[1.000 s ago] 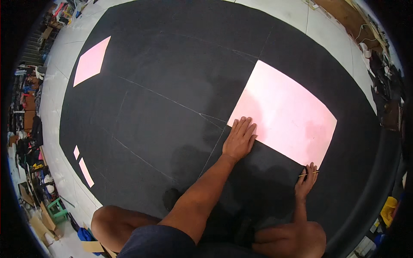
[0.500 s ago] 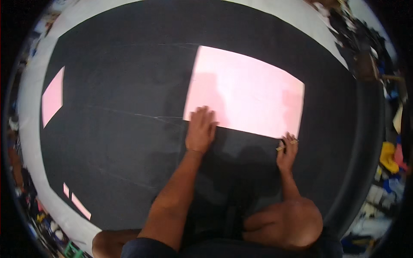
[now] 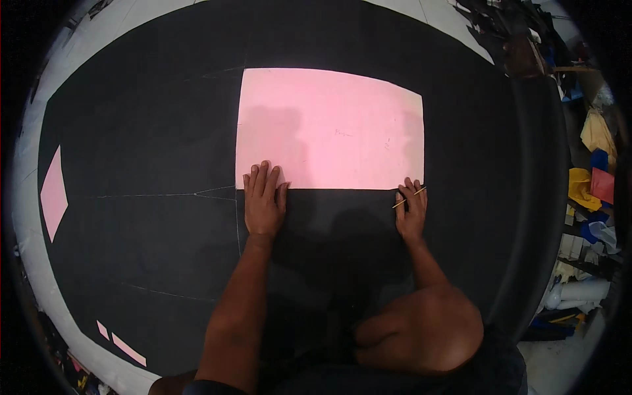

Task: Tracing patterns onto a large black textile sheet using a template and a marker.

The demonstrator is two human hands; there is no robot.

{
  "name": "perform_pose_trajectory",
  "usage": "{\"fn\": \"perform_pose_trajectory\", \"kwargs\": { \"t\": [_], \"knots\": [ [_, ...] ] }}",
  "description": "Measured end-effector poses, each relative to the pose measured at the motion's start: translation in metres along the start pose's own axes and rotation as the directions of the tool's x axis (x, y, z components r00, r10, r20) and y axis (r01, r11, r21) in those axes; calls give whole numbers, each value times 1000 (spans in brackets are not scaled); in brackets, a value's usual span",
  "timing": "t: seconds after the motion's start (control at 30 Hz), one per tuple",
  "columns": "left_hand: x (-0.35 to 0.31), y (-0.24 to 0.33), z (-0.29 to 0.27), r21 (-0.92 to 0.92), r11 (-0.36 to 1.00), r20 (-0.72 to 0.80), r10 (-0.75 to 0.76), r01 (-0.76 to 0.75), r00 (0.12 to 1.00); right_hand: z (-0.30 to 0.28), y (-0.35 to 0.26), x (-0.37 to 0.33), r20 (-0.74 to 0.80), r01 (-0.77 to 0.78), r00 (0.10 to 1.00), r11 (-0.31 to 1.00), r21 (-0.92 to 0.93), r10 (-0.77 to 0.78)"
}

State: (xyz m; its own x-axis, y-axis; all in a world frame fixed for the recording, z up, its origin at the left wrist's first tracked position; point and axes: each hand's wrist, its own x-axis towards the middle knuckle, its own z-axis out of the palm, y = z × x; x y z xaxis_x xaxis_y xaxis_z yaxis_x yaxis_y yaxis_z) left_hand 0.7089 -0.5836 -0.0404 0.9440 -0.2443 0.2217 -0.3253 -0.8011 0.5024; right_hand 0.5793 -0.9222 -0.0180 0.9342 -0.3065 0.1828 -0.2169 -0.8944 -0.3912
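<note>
A large pink paper pattern piece (image 3: 329, 131), roughly rectangular with a slightly bowed far edge, lies flat on black fabric (image 3: 164, 250). My left hand (image 3: 265, 197) rests on its near left corner, palm down, fingers stretched over the pink surface. At the near right corner, the fingertips of my right hand (image 3: 411, 209) press on the edge. A thin yellowish stick like a pencil (image 3: 401, 203) is tucked between the right hand's fingers. Thin white lines (image 3: 164, 195) on the fabric meet the pattern's left side; another runs down from its near left corner.
A pink pattern piece (image 3: 55, 196) lies at the fabric's far left, with narrow pink strips (image 3: 128, 349) at the lower left. Along the right runs a thick fold of black fabric (image 3: 536, 197). Beyond it are coloured scraps (image 3: 582, 189) and a white cylindrical object (image 3: 582, 291). My bare knee (image 3: 441, 329) is close by.
The view has shifted, so the large pink piece appears farther left and straighter. Both hands stay at its near corners; the left fingers now show sharply.
</note>
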Motion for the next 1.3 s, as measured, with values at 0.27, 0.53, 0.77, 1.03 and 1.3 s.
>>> {"fn": "perform_pose_trajectory", "kwargs": {
  "t": [0.27, 0.53, 0.77, 1.03, 1.3],
  "knots": [
    [3, 1, -2, 21, 1000, 2, 4, -4, 1000, 2, -3, 3, -7, 24, 1000, 999, 36, -23],
    [3, -2, -3, -25, 999, -20, 36, -37, 999, 4, 4, 4, -28, 142, 990, 989, 26, -142],
    [3, 2, -10, -15, 1000, 19, -4, 4, 1000, 8, 7, -3, 53, 39, 998, 998, -46, -36],
    [5, 4, -8, -49, 998, 45, -26, 28, 999, 7, 9, 0, 54, 46, 998, 997, -58, -43],
    [2, 1, -6, -23, 1000, 3, -5, 5, 1000, 10, 12, -3, 52, 47, 998, 997, -68, -43]
  ]
}}
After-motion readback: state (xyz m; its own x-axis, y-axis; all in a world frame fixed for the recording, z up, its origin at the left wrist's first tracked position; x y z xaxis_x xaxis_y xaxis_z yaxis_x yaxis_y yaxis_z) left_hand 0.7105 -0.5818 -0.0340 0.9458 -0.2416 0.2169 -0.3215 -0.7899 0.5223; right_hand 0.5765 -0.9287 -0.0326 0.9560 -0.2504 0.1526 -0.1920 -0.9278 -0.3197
